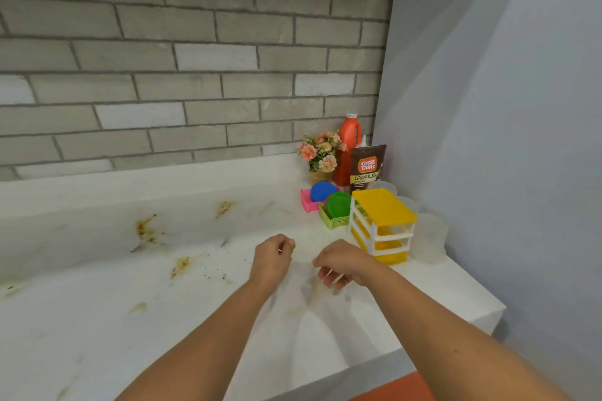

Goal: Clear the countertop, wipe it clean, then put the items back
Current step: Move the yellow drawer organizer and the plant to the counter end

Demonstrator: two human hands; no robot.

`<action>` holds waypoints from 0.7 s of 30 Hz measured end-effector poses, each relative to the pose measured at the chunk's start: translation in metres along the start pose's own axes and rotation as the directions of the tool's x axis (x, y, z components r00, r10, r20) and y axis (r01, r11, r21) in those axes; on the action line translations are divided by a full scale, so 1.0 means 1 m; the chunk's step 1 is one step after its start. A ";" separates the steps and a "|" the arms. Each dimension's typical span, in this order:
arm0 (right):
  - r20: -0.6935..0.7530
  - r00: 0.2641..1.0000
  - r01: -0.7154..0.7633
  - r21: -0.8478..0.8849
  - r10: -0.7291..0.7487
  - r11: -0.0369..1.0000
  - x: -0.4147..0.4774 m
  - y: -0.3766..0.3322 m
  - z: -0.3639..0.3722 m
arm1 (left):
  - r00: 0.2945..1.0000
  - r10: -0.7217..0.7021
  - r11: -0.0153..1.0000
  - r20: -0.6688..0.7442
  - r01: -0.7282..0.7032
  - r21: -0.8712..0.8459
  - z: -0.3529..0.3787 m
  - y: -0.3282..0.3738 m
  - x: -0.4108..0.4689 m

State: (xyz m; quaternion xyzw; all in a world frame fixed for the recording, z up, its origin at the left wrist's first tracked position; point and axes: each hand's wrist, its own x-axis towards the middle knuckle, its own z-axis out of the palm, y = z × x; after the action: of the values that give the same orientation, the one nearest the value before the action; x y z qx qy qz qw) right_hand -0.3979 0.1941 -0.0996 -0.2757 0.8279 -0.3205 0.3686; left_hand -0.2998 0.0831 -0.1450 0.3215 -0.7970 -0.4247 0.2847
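Far to the left of both grips, the white marble countertop [97, 319] carries brown stains [145, 231], with one smear [180, 265] closer in and dark crumbs [215, 273] just short of the left hand. That dirty stretch is bare of items, so it is probably where wiping is meant to start.

The left hand [272, 257] hovers above the surface with thumb and forefinger pinched on one edge of a thin pale sheet [304, 273]. It is blurred and half see-through, maybe a wipe or tissue, but I cannot tell which. The sheet sags between the two grips towards the countertop. The right hand [338, 267] has its fingers curled round the other edge. Holding it by opposite edges like this suggests the person is spreading it open before use.

Beyond the right hand's grip, the task's items are bunched in the corner where the countertop meets the walls. Nearest to it stands a yellow-and-white drawer unit [382, 225]. Behind that are a green basket [334, 221] with a green lid [338, 205], and a pink basket [308, 202] with a blue lid [322, 191]. Further back are a pot of artificial flowers [321, 150], an orange bottle [350, 137] and a Great Taste granules pouch [367, 169]. To the right of the drawers sit translucent cups [430, 238]. Being packed this tightly, they leave the stained area open, but their own patch looks not yet cleared.
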 end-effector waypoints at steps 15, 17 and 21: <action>0.211 0.946 0.262 -0.041 -0.248 0.964 -0.017 -0.166 0.223 | 0.950 -0.145 0.983 -0.278 0.170 0.070 -0.281 -0.122 -0.057; 0.236 0.936 0.279 -0.050 -0.260 0.959 -0.020 -0.186 0.253 | 0.936 -0.157 0.980 -0.316 0.186 0.064 -0.315 -0.136 -0.068; 0.282 0.909 0.335 -0.061 -0.305 0.940 -0.023 -0.222 0.308 | 0.900 -0.184 0.972 -0.396 0.228 0.066 -0.376 -0.163 -0.088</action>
State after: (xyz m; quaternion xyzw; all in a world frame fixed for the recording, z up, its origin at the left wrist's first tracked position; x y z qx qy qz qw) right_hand -0.0932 -0.0336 -0.0878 -0.4682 0.7298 -0.2909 0.4043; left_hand 0.0736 -0.1072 -0.1218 0.4968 -0.7087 -0.3358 0.3718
